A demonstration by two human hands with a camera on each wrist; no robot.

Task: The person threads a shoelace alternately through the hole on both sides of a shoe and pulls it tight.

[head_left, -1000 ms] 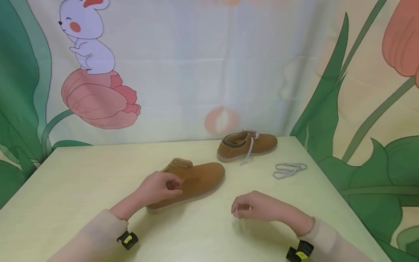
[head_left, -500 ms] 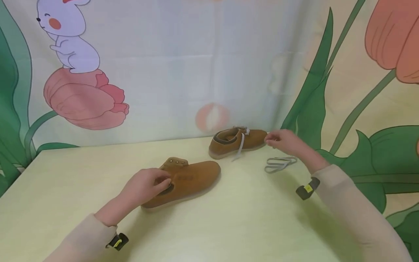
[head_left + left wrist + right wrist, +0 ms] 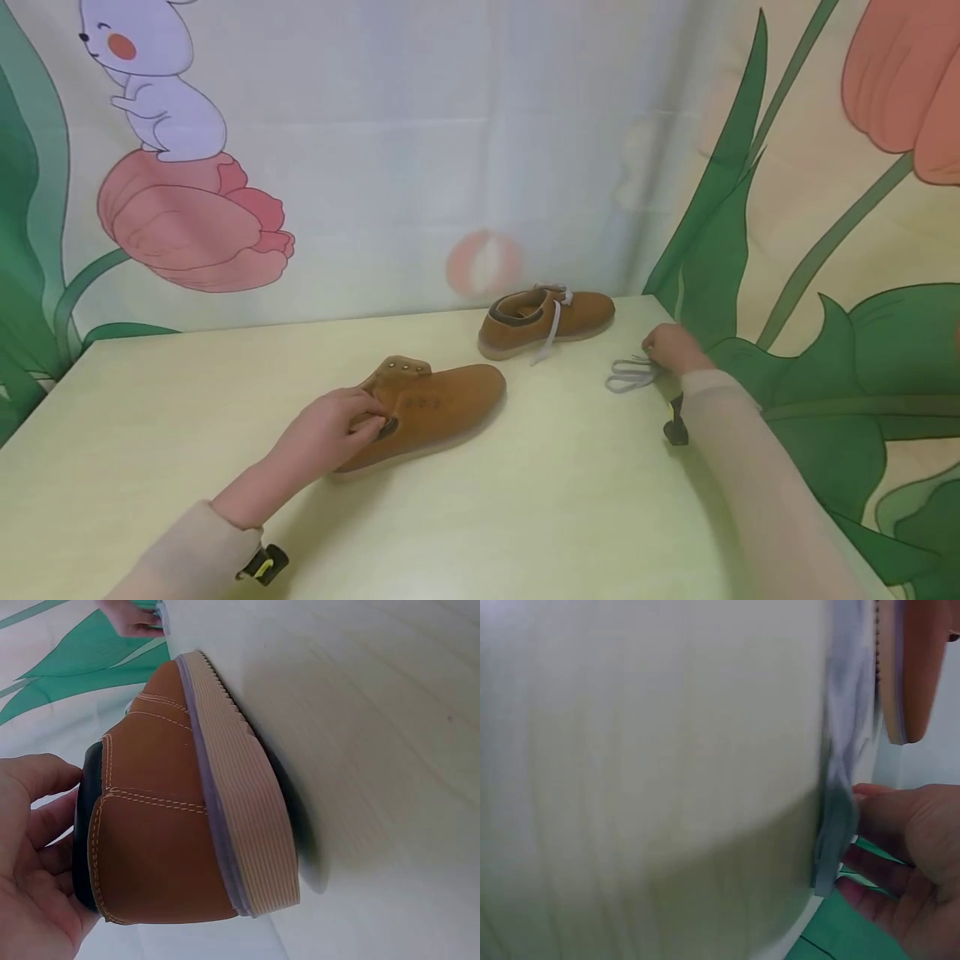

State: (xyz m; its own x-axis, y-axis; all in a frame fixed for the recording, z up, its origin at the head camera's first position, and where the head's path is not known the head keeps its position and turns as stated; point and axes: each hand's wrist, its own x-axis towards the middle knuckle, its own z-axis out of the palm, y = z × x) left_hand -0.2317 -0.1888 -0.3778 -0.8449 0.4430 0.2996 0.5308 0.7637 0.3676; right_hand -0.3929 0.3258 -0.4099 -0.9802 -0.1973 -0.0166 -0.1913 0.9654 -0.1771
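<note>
An unlaced brown shoe (image 3: pixel 450 408) rests on the table, its toe pointing right and its tongue flap raised. The left hand (image 3: pixel 330 429) holds it at the opening; the left wrist view shows the thumb against the dark collar (image 3: pixel 88 825), the other fingers partly hidden behind. At the right, the right hand (image 3: pixel 675 348) reaches down to a folded grey shoelace (image 3: pixel 630 379). In the right wrist view, the thumb and fingertips touch the edge of the lace (image 3: pixel 840 802), the fingers spread apart and bent loosely.
A second brown shoe (image 3: pixel 585 315), with a pale lace threaded through it, stands at the back of the table (image 3: pixel 525 500). Behind the table hangs a printed curtain (image 3: pixel 375 167) showing a rabbit and tulips.
The right hand has moved from the front middle, up past the laced shoe's toe, then down onto the grey shoelace. The left hand has slid back from the eyelets to the shoe's opening.
</note>
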